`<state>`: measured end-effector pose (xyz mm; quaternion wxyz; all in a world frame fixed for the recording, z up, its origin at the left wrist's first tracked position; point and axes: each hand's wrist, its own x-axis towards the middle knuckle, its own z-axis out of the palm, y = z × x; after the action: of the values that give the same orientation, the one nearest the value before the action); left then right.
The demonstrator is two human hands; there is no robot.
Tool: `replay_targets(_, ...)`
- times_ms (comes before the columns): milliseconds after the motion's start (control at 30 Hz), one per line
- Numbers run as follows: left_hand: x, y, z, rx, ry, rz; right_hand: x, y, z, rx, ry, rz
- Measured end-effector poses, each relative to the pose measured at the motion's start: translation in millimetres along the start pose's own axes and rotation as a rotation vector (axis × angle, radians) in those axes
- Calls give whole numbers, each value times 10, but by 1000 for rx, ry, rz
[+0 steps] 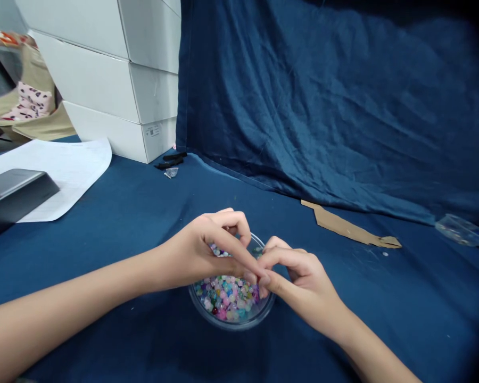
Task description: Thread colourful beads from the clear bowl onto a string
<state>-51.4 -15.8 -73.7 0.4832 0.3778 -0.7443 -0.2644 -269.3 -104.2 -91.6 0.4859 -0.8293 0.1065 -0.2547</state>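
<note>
Bowl (235,326): clear, it stands on the blue table (143,223), under both hands and well apart from the back edge.
Beads (225,299): many colours, inside the bowl, below the hands.
Left hand (196,246): thumb and forefinger are pinched, other fingers bend loosely.
Right hand (305,276): also pinched, touching the left one; what they hold, I cannot tell.

Left hand (201,247) and right hand (301,271): both bare, with slim fingers (233,244) and short, rounded thumbnails (249,277). Left forearm (83,300) and right forearm (367,346): bare, smooth in outline, tapering toward narrow wrists (149,271).
</note>
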Motion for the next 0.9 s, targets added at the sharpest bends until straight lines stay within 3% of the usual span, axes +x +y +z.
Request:
replay_targets(100,17,31,-55,119,-43,-26,4,13,-2,-43,61,-10)
replay_targets(233,24,72,-143,506,-66,-212,19,52,3,-245,227,-47)
replay_targets(333,9,45,-176,718,-179,-322,35,90,21,-362,294,-84)
replay_targets(467,-14,-20,-154,802,-275,-394,39,133,52,-404,285,-131)
replay_targets(700,-1,7,-117,764,-292,-571,47,171,88,-431,326,-167)
replay_targets(767,-5,-3,-114,741,-260,-524,51,172,94,-441,334,-186)
replay_targets(900,-32,-99,-110,651,-89,-273,25,171,109,-453,411,-235)
